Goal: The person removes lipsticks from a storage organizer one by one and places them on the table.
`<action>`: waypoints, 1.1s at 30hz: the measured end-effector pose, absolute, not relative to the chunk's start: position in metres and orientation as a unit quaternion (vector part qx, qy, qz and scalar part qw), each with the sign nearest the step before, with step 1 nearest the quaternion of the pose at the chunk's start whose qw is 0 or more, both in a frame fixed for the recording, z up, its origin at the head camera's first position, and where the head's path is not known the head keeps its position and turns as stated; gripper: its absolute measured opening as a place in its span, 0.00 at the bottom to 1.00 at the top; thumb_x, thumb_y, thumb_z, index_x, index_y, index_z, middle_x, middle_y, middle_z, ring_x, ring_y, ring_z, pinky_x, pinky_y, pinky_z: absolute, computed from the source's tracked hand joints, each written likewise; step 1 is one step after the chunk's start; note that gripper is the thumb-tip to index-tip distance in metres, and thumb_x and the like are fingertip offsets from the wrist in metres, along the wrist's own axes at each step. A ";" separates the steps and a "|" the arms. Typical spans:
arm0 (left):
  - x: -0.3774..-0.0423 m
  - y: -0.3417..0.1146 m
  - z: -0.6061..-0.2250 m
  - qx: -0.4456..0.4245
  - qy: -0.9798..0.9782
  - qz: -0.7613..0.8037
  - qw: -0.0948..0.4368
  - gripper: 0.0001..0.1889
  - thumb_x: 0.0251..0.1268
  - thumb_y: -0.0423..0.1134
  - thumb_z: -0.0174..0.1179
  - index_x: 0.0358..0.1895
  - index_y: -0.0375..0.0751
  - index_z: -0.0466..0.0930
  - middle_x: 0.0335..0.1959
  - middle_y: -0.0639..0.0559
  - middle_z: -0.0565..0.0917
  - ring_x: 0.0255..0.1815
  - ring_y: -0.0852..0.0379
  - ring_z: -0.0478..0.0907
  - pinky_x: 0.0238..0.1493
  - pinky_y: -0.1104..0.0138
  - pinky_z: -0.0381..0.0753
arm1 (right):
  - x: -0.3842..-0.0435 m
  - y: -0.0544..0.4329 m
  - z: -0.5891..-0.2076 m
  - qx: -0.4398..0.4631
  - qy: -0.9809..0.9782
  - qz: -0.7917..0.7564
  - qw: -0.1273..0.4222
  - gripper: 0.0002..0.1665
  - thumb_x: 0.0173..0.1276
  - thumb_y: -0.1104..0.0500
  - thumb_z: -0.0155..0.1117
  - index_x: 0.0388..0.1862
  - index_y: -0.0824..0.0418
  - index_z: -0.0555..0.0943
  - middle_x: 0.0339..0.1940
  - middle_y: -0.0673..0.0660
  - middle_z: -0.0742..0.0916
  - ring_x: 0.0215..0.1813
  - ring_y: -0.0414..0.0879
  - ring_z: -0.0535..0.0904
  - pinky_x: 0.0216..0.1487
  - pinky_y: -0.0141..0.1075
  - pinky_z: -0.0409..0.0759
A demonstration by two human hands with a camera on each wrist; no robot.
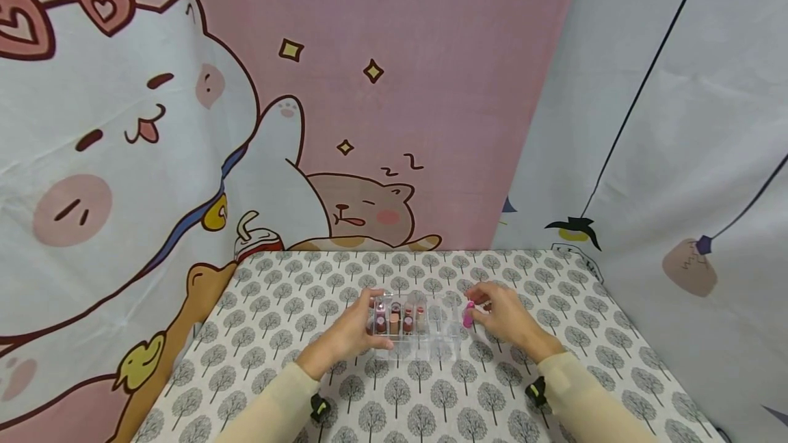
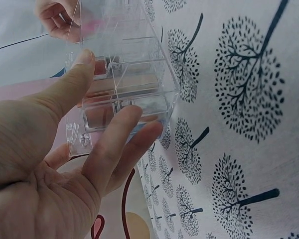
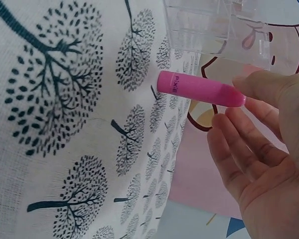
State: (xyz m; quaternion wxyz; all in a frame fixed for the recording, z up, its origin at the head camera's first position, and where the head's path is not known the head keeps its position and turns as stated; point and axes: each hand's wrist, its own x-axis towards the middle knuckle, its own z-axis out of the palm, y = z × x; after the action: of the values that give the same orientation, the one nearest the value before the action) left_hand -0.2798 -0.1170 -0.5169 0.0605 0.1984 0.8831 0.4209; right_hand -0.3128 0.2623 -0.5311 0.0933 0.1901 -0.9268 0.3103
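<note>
A clear plastic organizer (image 1: 444, 347) divided into compartments stands on the table, with several lipsticks (image 1: 394, 323) in its left part. My left hand (image 1: 355, 325) grips the organizer's left end, thumb on the near side and fingers around the end. In the left wrist view its thumb and fingers (image 2: 120, 129) press the clear walls. Just right of the organizer, my right hand (image 1: 501, 313) pinches a pink lip balm tube (image 3: 197, 89) by its top end. That tube is apart from the organizer; whether its lower end touches the cloth I cannot tell.
A white cloth with a grey tree print (image 1: 397, 388) covers the table. Behind it hangs a pink curtain with cartoon cats (image 1: 369, 210), and a pale printed curtain (image 1: 646, 156) hangs at the right. The organizer's right compartments (image 1: 440, 313) hold nothing visible.
</note>
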 end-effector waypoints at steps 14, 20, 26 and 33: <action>-0.280 -0.118 -0.517 0.192 0.886 0.416 0.067 0.60 0.61 0.41 0.90 0.91 0.43 0.58 0.76 0.31 0.82 0.69 0.37 0.87 0.78 0.36 0.87 | -0.305 0.250 -0.520 0.205 -0.921 0.282 0.175 0.16 0.73 0.65 0.84 0.58 0.60 0.93 0.53 0.58 0.96 0.55 0.56 0.94 0.53 0.50 0.98; -0.282 -0.117 -0.519 0.194 0.884 0.419 0.073 0.61 0.62 0.41 0.90 0.92 0.42 0.57 0.74 0.32 0.83 0.66 0.41 0.89 0.76 0.39 0.90 | -0.300 0.243 -0.514 0.229 -0.909 0.275 0.213 0.17 0.73 0.66 0.84 0.58 0.60 0.93 0.53 0.57 0.96 0.54 0.55 0.95 0.53 0.52 0.97; -0.282 -0.117 -0.519 0.195 0.883 0.421 0.077 0.61 0.62 0.41 0.89 0.92 0.42 0.56 0.72 0.32 0.84 0.61 0.44 0.90 0.74 0.40 0.91 | -0.296 0.233 -0.506 0.251 -0.900 0.270 0.232 0.19 0.71 0.67 0.85 0.59 0.62 0.93 0.52 0.58 0.96 0.51 0.54 0.95 0.53 0.50 0.97; -0.282 -0.119 -0.517 0.191 0.885 0.417 0.078 0.61 0.63 0.42 0.89 0.92 0.44 0.56 0.75 0.31 0.83 0.60 0.44 0.90 0.71 0.41 0.92 | -0.294 0.219 -0.501 0.276 -0.889 0.280 0.234 0.19 0.71 0.69 0.84 0.59 0.65 0.93 0.51 0.60 0.96 0.48 0.56 0.96 0.47 0.44 0.98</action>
State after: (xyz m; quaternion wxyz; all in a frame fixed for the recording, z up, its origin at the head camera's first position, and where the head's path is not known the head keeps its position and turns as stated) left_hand -0.2819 -0.1188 -0.5167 0.0777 0.1908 0.8854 0.4167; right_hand -0.2942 0.2190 -0.5010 0.2338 0.2764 -0.8892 0.2797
